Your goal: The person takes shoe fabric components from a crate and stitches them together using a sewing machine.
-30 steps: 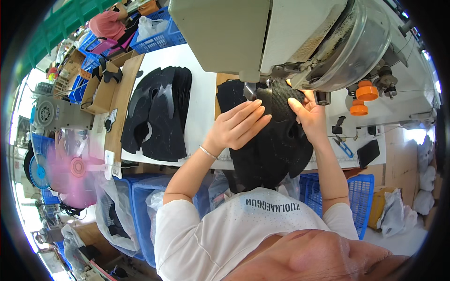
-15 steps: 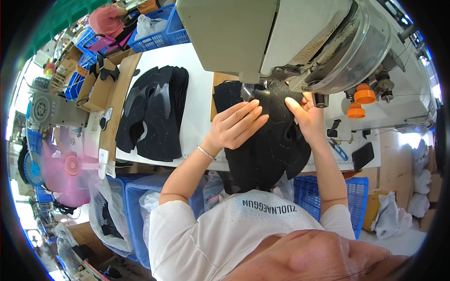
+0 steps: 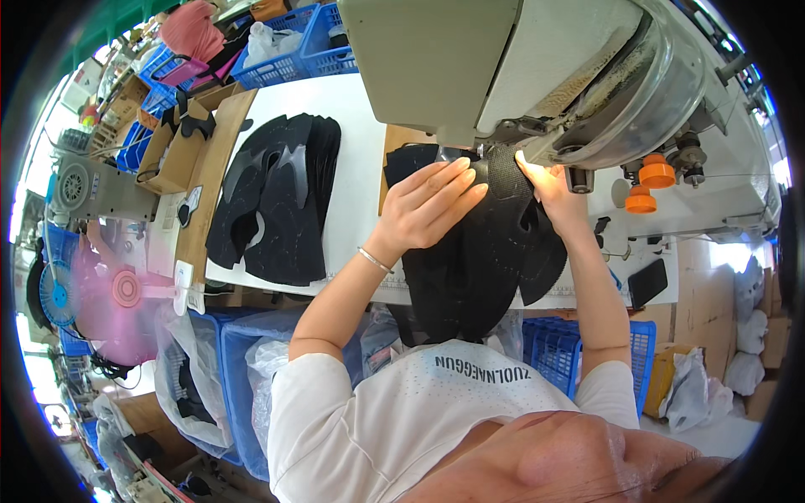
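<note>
Under the head of the sewing machine (image 3: 436, 67) lies a black fabric piece (image 3: 470, 272) with cut-out holes and a textured mesh patch at its far end. Its near part hangs over the table edge toward me. My left hand (image 3: 432, 210) rests on the piece's left side, fingers stretched out flat close to the presser area. At the right edge of the mesh patch, my right hand (image 3: 553, 193) pinches the piece, thumb on top; its other fingers are partly hidden. The needle itself is hidden behind the machine head and fingers.
A stack of similar black pieces (image 3: 277, 201) lies on the white table to the left. Beyond its wooden edge stand a cardboard box (image 3: 180, 151) and a pink fan (image 3: 126, 289). Orange tension knobs (image 3: 656, 172) and a dark flat rectangular object (image 3: 648, 283) are on the right.
The black piece has shifted and turned a little under the machine. My right hand has moved slightly, its thumb now higher on the mesh patch. My left hand stays nearly in place.
</note>
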The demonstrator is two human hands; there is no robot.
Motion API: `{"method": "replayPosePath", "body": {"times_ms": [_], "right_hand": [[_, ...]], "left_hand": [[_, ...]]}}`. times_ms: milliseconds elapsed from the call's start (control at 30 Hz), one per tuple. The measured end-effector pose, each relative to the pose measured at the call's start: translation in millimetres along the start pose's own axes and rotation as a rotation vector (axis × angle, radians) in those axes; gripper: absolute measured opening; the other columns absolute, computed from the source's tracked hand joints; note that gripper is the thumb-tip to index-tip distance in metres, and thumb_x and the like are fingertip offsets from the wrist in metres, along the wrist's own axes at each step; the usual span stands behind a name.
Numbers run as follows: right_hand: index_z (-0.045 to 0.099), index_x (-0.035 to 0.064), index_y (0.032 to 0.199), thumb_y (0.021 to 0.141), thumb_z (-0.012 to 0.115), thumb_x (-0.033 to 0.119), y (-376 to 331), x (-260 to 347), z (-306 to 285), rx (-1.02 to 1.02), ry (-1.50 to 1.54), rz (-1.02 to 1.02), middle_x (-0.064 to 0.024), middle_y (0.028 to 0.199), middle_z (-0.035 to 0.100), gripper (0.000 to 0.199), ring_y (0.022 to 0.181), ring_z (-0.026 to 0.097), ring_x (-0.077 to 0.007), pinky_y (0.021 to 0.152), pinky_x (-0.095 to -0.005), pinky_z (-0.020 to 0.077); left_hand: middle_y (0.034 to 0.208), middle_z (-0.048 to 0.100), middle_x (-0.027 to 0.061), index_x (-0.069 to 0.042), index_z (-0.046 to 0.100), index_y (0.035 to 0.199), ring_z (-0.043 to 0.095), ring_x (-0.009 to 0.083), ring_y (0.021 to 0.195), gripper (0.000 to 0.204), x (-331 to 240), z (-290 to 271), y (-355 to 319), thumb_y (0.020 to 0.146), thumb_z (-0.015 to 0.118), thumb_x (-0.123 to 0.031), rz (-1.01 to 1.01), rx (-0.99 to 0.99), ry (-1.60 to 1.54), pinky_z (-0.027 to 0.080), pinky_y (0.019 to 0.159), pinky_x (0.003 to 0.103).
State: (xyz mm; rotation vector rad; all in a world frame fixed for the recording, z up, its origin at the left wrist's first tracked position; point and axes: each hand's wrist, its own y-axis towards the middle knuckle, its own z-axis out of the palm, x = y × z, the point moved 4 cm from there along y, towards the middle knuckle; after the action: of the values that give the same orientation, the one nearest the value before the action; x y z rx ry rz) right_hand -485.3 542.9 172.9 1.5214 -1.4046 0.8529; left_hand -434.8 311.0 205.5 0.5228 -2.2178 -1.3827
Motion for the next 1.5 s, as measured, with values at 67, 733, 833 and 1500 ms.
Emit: {"method": "replayPosePath", "body": {"times_ms": [67, 733, 833, 1500], "right_hand": [[0.057, 0.0011, 0.094, 0.079, 0.073, 0.009, 6, -18, -5, -0.008, -0.102, -0.023, -0.0087, 0.079, 0.057, 0.023, 0.069, 0.058, -0.0208, 0.061, -0.0338, 0.045], [0.055, 0.0008, 0.112, 0.078, 0.073, 0.012, 29, -38, -8, 0.059, -0.182, -0.086, -0.0142, 0.103, 0.063, 0.04, 0.094, 0.061, -0.029, 0.083, -0.0371, 0.0477], [0.052, 0.0011, 0.113, 0.079, 0.073, 0.011, 27, -40, -9, -0.006, -0.179, -0.137, -0.0128, 0.102, 0.063, 0.041, 0.092, 0.061, -0.0261, 0.081, -0.0363, 0.0481], [0.059, -0.0008, 0.107, 0.094, 0.061, 0.007, -34, 40, 14, -0.09, 0.387, 0.001, -0.0055, 0.072, 0.062, 0.016, 0.053, 0.054, -0.0101, 0.052, -0.0231, 0.0429]], "left_hand": [[0.102, 0.07, 0.0104, -0.004, 0.075, 0.096, 0.069, 0.0263, 0.101, 0.027, 2, 2, 1, 0.069, 0.069, -0.003, -0.036, 0.015, -0.028, 0.057, 0.086, 0.037], [0.113, 0.058, 0.0066, -0.016, 0.065, 0.125, 0.057, 0.0232, 0.111, 0.05, -37, 4, 24, 0.08, 0.071, -0.037, -0.268, 0.419, 0.238, 0.045, 0.094, 0.039], [0.116, 0.059, 0.0071, -0.017, 0.066, 0.123, 0.056, 0.0243, 0.115, 0.05, -33, 4, 24, 0.077, 0.074, -0.033, -0.301, 0.406, 0.204, 0.044, 0.099, 0.04], [0.116, 0.062, 0.0051, -0.013, 0.07, 0.114, 0.059, 0.0248, 0.109, 0.043, -10, -15, 25, 0.072, 0.062, -0.008, -0.215, 0.371, 0.18, 0.045, 0.097, 0.04]]}}
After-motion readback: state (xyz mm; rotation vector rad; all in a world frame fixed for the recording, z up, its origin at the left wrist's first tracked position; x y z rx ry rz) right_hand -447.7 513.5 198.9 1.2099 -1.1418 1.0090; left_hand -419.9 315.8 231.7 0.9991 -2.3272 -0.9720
